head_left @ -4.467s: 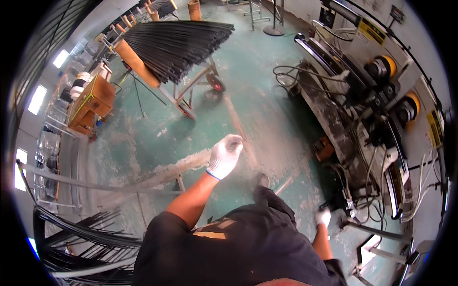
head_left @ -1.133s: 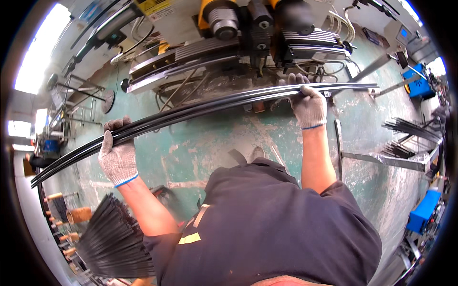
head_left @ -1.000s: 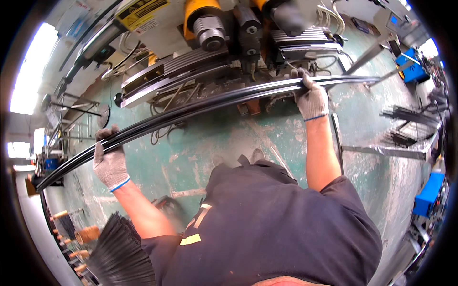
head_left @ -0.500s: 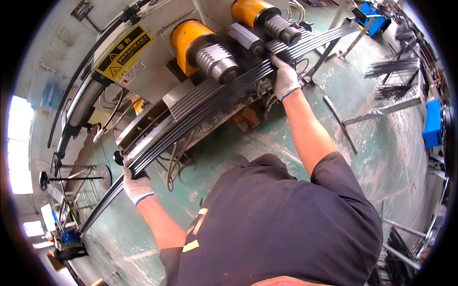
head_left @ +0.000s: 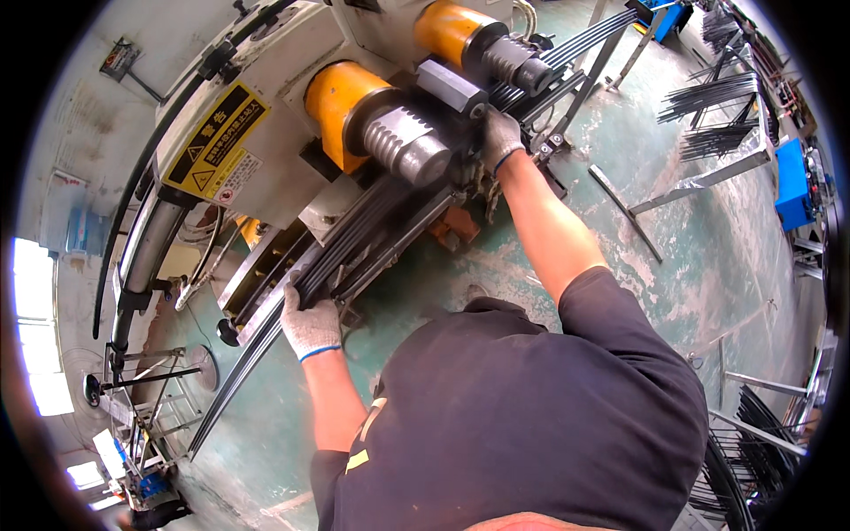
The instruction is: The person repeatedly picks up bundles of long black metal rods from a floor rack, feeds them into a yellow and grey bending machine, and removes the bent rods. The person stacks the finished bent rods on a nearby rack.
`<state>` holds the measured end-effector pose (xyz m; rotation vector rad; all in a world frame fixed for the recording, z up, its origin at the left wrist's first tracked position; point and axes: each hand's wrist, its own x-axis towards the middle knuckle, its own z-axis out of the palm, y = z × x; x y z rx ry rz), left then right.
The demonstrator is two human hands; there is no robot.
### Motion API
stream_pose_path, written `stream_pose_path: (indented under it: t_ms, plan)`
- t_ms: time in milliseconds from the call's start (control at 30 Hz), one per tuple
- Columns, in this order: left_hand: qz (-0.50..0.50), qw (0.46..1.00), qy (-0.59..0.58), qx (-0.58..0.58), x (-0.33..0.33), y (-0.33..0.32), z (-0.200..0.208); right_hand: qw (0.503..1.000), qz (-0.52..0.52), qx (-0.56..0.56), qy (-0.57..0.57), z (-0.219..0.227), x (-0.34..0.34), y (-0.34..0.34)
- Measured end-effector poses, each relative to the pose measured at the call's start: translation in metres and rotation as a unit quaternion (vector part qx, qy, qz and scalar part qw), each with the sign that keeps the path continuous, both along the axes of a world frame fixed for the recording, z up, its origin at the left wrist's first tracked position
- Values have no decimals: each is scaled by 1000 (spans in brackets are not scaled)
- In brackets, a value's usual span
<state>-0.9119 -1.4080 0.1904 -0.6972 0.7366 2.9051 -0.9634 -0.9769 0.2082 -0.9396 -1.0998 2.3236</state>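
Observation:
A bundle of long, thin dark metal bars (head_left: 237, 382) runs slantwise across the front of a machine, from the lower left to the upper right. My gloved left hand (head_left: 312, 327) is closed around the bundle on its left stretch, thumb on top. Below the hexagonal grey block (head_left: 452, 87), my gloved right hand (head_left: 502, 142) grips the bars farther along; its fingertips are partly hidden. Between my hands, the grooved steel roller (head_left: 407, 140) overhangs the bundle, with an orange housing (head_left: 345, 102) behind it. Another grooved roller (head_left: 516, 64) sits close to my right hand.
The pale machine body (head_left: 288, 115) carries a yellow-and-black warning label (head_left: 215, 142). A metal rack (head_left: 708, 181) with dark bars stands at right, near a blue box (head_left: 791, 186). A loose bar (head_left: 625, 212) slants above the green floor (head_left: 673, 292).
My left hand has shifted right along the bundle, closer to the rollers. My right hand stays near the hexagonal block, slightly lower against it. The whole view has shifted a little.

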Motion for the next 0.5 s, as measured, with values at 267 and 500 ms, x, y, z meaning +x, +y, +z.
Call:
stream_pose_path:
  t_ms: [267, 500]
  plan:
    - [48, 992, 96, -62, -14, -126, -39, 996, -19, 89, 13, -52, -28, 30]
    - [65, 993, 53, -87, -12, -118, -41, 969, 7, 234, -76, -58, -35, 23]
